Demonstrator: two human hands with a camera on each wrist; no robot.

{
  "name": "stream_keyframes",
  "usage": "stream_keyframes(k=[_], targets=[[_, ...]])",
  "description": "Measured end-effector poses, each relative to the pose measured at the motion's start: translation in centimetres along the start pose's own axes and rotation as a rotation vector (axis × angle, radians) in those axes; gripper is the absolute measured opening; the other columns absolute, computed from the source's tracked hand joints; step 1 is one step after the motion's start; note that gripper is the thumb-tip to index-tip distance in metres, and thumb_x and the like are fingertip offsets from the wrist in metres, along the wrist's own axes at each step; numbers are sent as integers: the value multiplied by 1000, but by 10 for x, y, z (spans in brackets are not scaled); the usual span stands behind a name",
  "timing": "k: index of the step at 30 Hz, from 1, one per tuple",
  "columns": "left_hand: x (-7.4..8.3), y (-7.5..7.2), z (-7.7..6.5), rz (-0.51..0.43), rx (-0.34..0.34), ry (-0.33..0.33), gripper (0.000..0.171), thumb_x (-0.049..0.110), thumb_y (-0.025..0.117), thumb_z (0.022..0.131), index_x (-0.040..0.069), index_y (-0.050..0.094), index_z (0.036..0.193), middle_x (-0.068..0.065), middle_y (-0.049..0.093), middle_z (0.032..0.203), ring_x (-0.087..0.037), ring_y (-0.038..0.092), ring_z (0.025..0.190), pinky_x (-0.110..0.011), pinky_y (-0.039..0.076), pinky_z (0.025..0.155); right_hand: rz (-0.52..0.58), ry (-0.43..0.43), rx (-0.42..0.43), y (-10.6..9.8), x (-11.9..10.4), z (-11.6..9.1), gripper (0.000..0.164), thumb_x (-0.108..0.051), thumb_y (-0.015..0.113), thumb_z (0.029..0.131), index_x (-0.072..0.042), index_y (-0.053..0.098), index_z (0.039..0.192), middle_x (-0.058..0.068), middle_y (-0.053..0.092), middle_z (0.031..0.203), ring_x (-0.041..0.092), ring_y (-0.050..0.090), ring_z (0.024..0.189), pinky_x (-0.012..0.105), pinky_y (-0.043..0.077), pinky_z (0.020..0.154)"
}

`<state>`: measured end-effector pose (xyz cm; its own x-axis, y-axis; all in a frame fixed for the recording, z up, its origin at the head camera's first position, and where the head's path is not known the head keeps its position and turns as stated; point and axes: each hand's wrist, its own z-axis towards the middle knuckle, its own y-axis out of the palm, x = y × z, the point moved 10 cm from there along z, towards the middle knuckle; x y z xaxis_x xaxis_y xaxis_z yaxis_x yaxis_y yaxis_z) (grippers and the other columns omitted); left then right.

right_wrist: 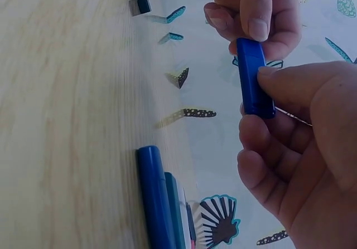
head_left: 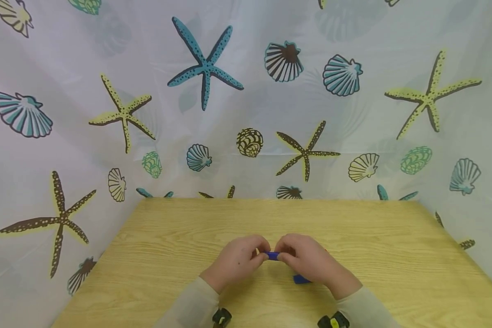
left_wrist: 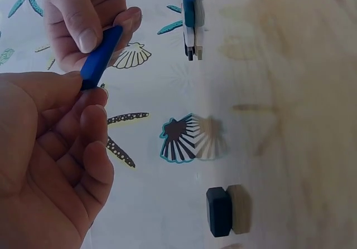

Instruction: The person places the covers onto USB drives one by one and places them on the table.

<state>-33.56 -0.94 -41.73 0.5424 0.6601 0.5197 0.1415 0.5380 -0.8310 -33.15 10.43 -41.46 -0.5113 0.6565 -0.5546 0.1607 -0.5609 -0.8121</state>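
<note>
Both hands meet over the table at a small blue flat stick with rounded edges (right_wrist: 254, 73), which has a seam across it near one end. My left hand (head_left: 239, 259) pinches one end between thumb and fingertips. The thumb and fingers of my right hand (head_left: 305, 257) hold the other end. In the left wrist view the stick (left_wrist: 103, 57) slants between the two thumbs. Under the right hand, the end of a blue object (head_left: 301, 279) pokes out in the head view; the hand hides the rest.
On the wooden table (head_left: 180, 223), a long blue object (right_wrist: 153, 199) lies beside a teal one (right_wrist: 174, 204) and other slim items. A small dark block (left_wrist: 219, 211) sits apart on the left side. A cloth with starfish and shells (head_left: 238, 105) surrounds the table's back and sides.
</note>
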Motion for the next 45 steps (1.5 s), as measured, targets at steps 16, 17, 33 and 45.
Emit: stream_keyframes(k=[16, 17, 33, 45], targets=[[-7, 1, 0, 14, -7, -29, 7, 28, 60, 92, 27, 63, 99, 22, 56, 85, -3, 51, 70, -21, 44, 60, -59, 139, 9, -10, 45, -5, 8, -20, 65, 88, -26, 61, 84, -13, 54, 79, 9, 51, 69, 28, 45, 65], [-8, 1, 0, 15, -8, -32, 7, 28, 60, 92, 27, 63, 98, 22, 56, 85, -3, 51, 70, -21, 44, 61, -68, 147, 1, -9, 46, -5, 8, -19, 65, 88, -25, 61, 84, -12, 54, 78, 9, 50, 69, 29, 44, 65], [-11, -1, -1, 19, -7, -53, 5, 31, 60, 93, 29, 64, 95, 22, 56, 82, -3, 50, 68, -22, 44, 59, -228, 278, -82, -2, 62, -11, 11, -17, 64, 83, -23, 59, 76, -10, 52, 71, 11, 47, 63, 32, 41, 60], [-20, -9, -2, 86, -24, -95, 9, 29, 61, 92, 25, 65, 99, 20, 57, 84, -3, 52, 71, -24, 46, 65, -215, 259, -57, -5, 62, -9, 9, -20, 64, 85, -24, 59, 78, -9, 51, 72, 11, 47, 64, 31, 40, 60]])
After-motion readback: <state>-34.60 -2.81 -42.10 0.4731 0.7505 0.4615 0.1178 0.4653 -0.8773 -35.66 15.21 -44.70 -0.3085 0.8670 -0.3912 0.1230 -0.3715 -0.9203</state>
